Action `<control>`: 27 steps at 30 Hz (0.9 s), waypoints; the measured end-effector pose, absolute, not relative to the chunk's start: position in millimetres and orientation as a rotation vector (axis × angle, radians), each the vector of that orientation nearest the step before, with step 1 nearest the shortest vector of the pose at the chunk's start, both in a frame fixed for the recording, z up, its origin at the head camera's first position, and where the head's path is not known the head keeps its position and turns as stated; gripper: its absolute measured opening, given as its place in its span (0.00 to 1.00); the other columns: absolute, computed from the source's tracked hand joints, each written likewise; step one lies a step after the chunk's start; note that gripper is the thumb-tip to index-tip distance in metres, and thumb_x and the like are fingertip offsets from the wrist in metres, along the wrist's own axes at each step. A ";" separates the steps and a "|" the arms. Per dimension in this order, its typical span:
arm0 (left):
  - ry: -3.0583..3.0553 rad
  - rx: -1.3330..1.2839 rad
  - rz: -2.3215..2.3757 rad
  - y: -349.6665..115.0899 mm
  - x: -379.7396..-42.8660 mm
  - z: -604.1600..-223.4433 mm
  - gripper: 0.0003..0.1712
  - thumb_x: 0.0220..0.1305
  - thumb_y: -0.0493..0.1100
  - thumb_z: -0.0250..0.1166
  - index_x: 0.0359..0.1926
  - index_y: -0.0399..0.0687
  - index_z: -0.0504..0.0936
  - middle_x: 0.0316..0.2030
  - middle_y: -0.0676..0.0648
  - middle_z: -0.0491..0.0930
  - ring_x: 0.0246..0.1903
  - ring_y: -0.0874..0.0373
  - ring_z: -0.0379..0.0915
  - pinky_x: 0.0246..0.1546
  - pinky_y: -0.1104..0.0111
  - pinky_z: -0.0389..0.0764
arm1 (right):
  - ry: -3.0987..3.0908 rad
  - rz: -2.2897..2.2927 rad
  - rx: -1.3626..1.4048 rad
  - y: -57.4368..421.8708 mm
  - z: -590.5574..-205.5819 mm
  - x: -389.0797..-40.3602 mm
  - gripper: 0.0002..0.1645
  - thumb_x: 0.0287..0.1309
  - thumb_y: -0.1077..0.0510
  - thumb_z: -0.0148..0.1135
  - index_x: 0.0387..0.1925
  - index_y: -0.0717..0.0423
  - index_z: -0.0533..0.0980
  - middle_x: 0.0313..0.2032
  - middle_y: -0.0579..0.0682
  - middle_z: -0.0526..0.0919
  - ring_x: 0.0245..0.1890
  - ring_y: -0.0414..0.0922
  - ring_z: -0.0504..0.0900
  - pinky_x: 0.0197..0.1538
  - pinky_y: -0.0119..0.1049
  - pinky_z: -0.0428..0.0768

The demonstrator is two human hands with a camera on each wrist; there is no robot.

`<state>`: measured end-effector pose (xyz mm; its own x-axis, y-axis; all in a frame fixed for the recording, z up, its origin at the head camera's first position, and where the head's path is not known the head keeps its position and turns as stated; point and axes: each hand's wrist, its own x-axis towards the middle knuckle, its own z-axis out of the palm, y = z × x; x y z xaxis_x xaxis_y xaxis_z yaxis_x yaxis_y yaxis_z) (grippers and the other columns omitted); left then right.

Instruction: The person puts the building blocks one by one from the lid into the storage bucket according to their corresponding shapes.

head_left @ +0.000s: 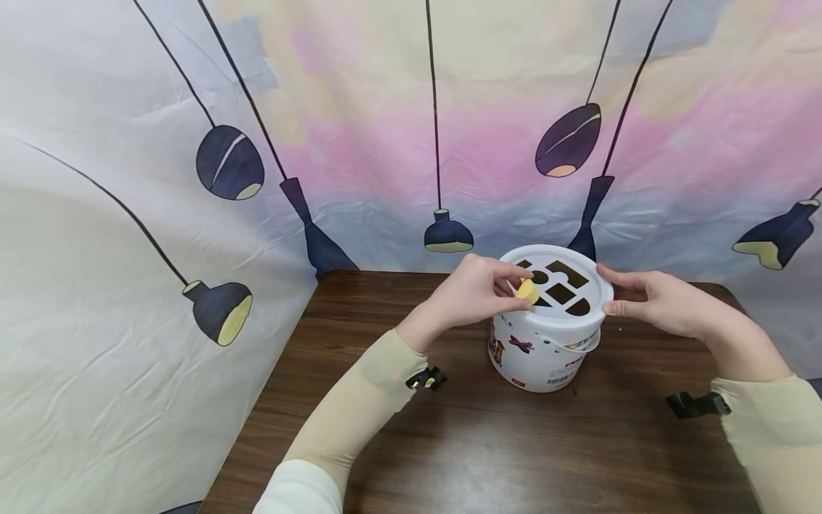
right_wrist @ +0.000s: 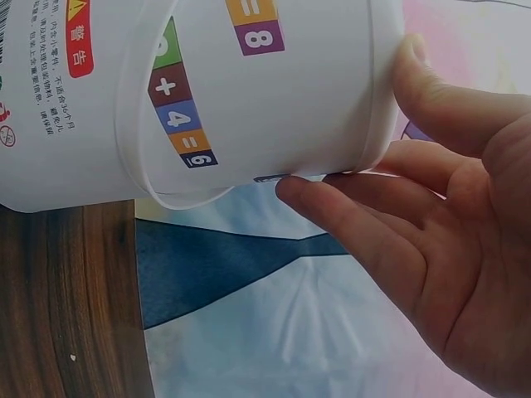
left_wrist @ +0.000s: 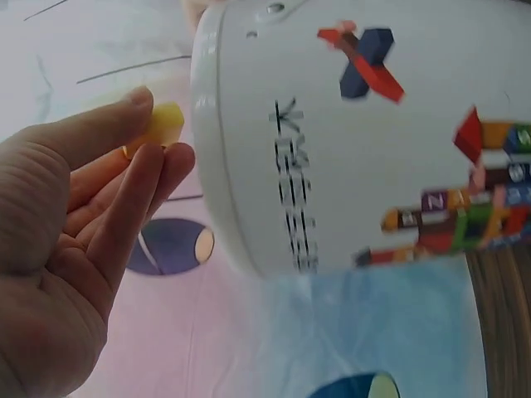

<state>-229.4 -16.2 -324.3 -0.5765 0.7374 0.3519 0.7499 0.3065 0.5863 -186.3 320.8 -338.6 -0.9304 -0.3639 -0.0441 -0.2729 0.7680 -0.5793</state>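
A white bucket (head_left: 546, 353) with printed pictures stands upright on the table, topped by a white lid (head_left: 605, 289) with several shaped holes. My left hand (head_left: 472, 293) pinches a small yellow block (head_left: 528, 291) between thumb and fingers, over the lid's left part. In the left wrist view this yellow block (left_wrist: 166, 124) shows beyond the lid's edge, partly covered by the fingertips. Across the bucket, my right hand (head_left: 668, 303) holds the rim at the right side. The right wrist view shows its thumb (right_wrist: 419, 70) against the rim and the fingers along the bucket's side.
The dark brown wooden table (head_left: 411, 442) extends in front of the bucket. A cloth backdrop (head_left: 372, 143) with painted hanging lamps rises right behind the table and along its left side. The bucket's white handle (head_left: 587, 348) hangs down at its front right.
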 end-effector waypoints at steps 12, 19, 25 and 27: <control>-2.644 -1.500 -0.910 37.2 -233.7 -312.6 0.22 0.67 0.42 0.78 0.59 0.41 0.89 0.41 0.51 0.91 0.36 0.72 0.82 0.42 0.82 0.78 | 2.807 -0.879 -0.510 321.4 -337.9 -186.3 0.47 0.75 0.46 0.67 0.82 0.61 0.58 0.71 0.70 0.72 0.67 0.69 0.75 0.62 0.68 0.77; -2.694 -1.547 -0.758 59.3 -237.2 -309.8 0.18 0.67 0.42 0.77 0.57 0.48 0.91 0.33 0.60 0.86 0.34 0.72 0.78 0.40 0.82 0.74 | 2.800 -0.890 -0.506 322.0 -338.4 -185.5 0.47 0.75 0.47 0.67 0.83 0.61 0.57 0.72 0.71 0.70 0.68 0.69 0.75 0.61 0.67 0.78; -2.758 -1.556 -0.675 67.4 -236.4 -305.9 0.19 0.68 0.43 0.77 0.58 0.47 0.90 0.32 0.59 0.85 0.33 0.71 0.77 0.39 0.82 0.73 | 2.797 -0.894 -0.503 321.1 -338.6 -185.0 0.48 0.75 0.45 0.68 0.83 0.60 0.58 0.71 0.71 0.72 0.66 0.68 0.78 0.60 0.66 0.79; -2.771 -1.563 -0.646 69.2 -236.5 -304.6 0.20 0.68 0.43 0.77 0.59 0.46 0.89 0.33 0.59 0.85 0.34 0.70 0.76 0.40 0.82 0.72 | 2.801 -0.891 -0.506 321.0 -338.8 -185.2 0.48 0.75 0.45 0.68 0.83 0.60 0.58 0.70 0.71 0.72 0.66 0.68 0.78 0.60 0.67 0.79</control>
<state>-236.5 69.2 -304.6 -0.5320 0.8406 0.1019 0.7991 0.4585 0.3889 -185.2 321.0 -338.8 -0.9301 -0.3643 -0.0480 -0.2695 0.7651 -0.5848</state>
